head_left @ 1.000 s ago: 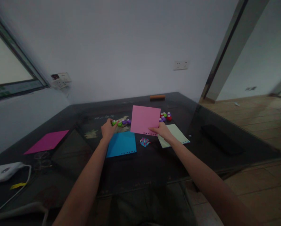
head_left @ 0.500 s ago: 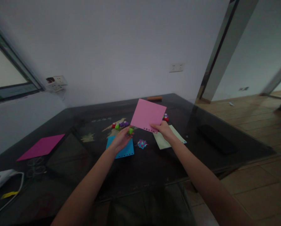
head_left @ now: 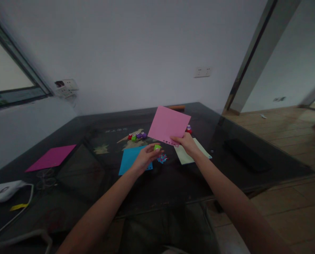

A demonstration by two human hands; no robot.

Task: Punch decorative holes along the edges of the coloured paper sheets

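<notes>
My right hand [head_left: 187,144] pinches the lower right edge of a pink sheet [head_left: 168,123], held tilted above the table. A row of small punched shapes runs along that sheet's lower edge. My left hand [head_left: 144,158] grips a small green craft paper punch [head_left: 157,146] between thumb and fingers, left of and below the sheet and apart from it. Under the left hand lies a blue sheet [head_left: 127,160], partly covered. Tiny punched paper bits [head_left: 162,158] are heaped beside it. A pale cream sheet [head_left: 185,157] rests below my right hand.
Several coloured punches [head_left: 138,135] stand in a row behind the blue sheet; more punches [head_left: 189,129] show behind the pink sheet. A magenta sheet [head_left: 51,157] and a white device [head_left: 4,192] with a cable lie left. A dark flat case [head_left: 244,155] lies right; a brown roll [head_left: 179,108] is at the back.
My left hand with the green punch has moved right and a little down, over the blue sheet's right side. The pink sheet stays in my right hand. The view has shifted slightly.
</notes>
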